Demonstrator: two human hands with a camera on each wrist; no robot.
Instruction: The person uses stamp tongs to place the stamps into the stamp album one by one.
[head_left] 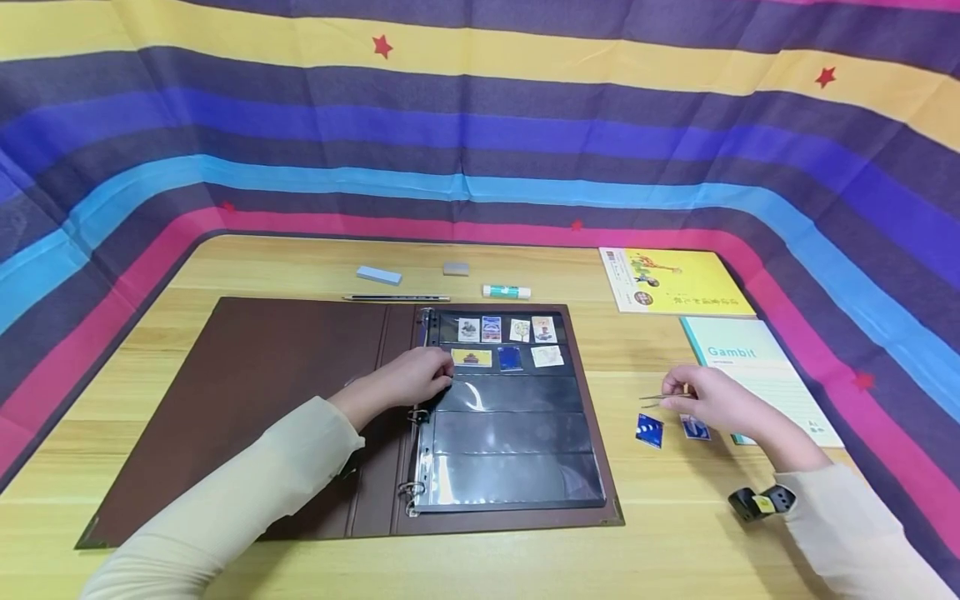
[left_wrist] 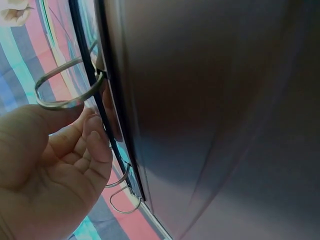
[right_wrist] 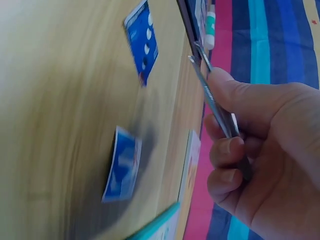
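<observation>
My right hand [head_left: 708,404] grips metal tweezers [right_wrist: 216,102] between thumb and fingers; their tips stand apart with nothing between them. Under them on the table lie a blue stamp with white dots [head_left: 649,430] and another blue stamp [head_left: 696,427], close to the hand. At the ring side of a black stamp page [head_left: 513,433], my left hand [head_left: 420,375] rests with its fingers loosely curled, beside a metal ring [left_wrist: 60,102]. Several stamps fill the page's upper two rows, among them a yellow stamp [head_left: 471,357] and a dark blue stamp [head_left: 510,358].
The brown album cover [head_left: 292,392] lies spread open to the left. Behind it are a pencil [head_left: 396,297], a bluish-white block [head_left: 378,275], a grey eraser [head_left: 455,268] and a glue stick [head_left: 506,292]. At right lie a yellow book [head_left: 690,279] and a Gambit notebook [head_left: 780,383].
</observation>
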